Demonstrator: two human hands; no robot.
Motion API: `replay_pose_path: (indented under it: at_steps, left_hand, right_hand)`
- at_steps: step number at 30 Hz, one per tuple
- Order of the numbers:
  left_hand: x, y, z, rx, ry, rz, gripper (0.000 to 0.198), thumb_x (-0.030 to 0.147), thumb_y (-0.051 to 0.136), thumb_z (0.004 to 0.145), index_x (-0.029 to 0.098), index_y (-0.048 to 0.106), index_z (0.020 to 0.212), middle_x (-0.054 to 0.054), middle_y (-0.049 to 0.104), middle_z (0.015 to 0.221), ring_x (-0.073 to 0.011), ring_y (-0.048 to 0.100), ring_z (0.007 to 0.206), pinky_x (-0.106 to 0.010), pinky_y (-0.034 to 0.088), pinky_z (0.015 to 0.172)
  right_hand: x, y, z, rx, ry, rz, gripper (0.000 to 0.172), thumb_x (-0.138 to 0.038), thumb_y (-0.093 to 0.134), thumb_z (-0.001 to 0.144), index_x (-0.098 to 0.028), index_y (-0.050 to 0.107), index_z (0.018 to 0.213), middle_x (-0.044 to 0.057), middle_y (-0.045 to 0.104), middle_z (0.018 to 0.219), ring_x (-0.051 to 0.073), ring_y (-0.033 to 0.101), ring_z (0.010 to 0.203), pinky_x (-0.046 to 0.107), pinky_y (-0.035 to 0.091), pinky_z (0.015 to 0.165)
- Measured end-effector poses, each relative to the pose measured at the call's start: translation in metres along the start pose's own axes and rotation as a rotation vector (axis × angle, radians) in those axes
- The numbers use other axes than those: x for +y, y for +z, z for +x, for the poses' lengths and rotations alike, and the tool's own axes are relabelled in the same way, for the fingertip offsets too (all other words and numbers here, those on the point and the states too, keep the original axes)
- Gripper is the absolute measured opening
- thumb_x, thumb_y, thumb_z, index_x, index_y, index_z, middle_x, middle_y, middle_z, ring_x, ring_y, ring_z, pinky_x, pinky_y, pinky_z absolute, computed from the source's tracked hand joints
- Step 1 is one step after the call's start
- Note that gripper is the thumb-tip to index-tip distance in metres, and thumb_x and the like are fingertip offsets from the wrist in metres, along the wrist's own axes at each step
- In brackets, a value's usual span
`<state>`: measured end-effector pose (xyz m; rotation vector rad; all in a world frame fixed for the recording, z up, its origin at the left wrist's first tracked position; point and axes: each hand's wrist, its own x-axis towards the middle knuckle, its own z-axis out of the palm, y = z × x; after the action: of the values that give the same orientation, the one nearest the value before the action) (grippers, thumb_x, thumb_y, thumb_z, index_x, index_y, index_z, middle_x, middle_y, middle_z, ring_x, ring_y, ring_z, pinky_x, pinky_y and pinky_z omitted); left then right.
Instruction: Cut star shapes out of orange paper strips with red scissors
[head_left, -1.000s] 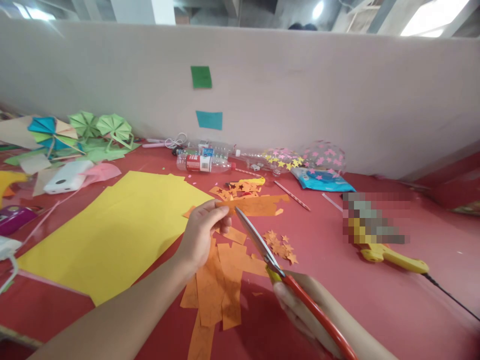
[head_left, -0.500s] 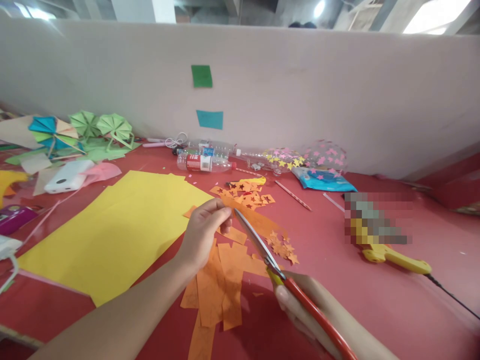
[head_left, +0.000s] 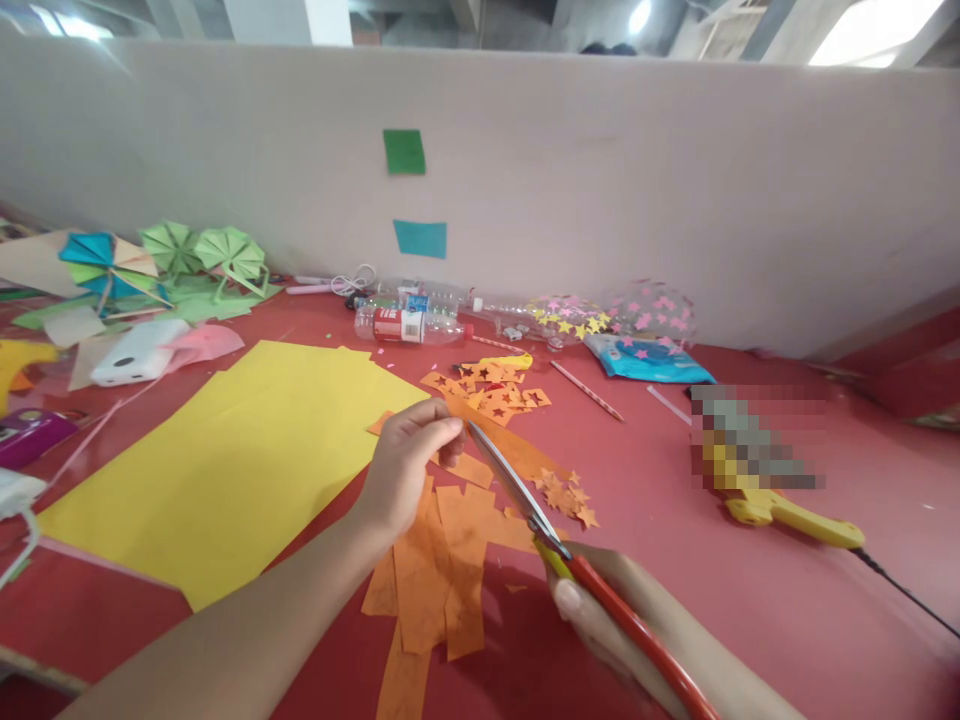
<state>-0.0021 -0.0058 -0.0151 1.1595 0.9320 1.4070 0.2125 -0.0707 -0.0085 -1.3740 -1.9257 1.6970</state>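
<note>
Since a second ago, the orange paper strip (head_left: 517, 450) has swung its far end down toward the paper stars (head_left: 564, 495). Its near end sits between the thumb and forefinger of the left hand (head_left: 411, 450), pinched closed. Scissors (head_left: 534, 522) are gripped in the right hand (head_left: 592, 620), blades nearly together, tips just beside the left fingertips. Yellow sheets (head_left: 232, 450) border the left hand; rightward, red counter (head_left: 660, 470) stretches to a yellow-handled tool (head_left: 795, 515).
</note>
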Motion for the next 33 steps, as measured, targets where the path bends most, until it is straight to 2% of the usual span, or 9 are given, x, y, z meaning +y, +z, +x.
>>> replay_pose_path:
  at_steps: [8,16,33]
  left_hand:
    - [0.001,0.000,0.000,-0.024,-0.023,0.024,0.022,0.021,0.055,0.078,0.017,0.054,0.056,0.004,0.050,0.053,-0.0079,0.044,0.052,-0.023,0.034,0.053]
    - [0.004,-0.001,0.001,-0.017,-0.056,0.007,0.019,0.024,0.058,0.074,0.017,0.057,0.056,0.003,0.051,0.052,-0.0085,0.044,0.050,-0.024,0.034,0.051]
    - [0.005,0.000,0.001,0.020,-0.044,0.010,0.019,0.023,0.057,0.074,0.017,0.059,0.056,0.002,0.052,0.052,-0.0084,0.044,0.050,-0.023,0.034,0.049]
  right_hand:
    - [-0.002,0.000,0.001,-0.003,0.017,0.021,0.056,-0.076,0.038,0.083,-0.022,0.031,0.069,-0.010,0.032,0.049,0.004,0.028,0.039,0.020,0.020,0.038]
    - [-0.009,0.005,0.004,0.133,0.132,0.111,0.063,-0.085,0.046,0.068,-0.023,0.033,0.064,-0.012,0.029,0.046,0.003,0.025,0.032,0.018,0.021,0.029]
    - [-0.012,0.005,0.003,0.145,0.175,0.101,0.064,-0.085,0.048,0.067,-0.022,0.032,0.061,-0.012,0.030,0.043,0.002,0.027,0.030,0.016,0.020,0.028]
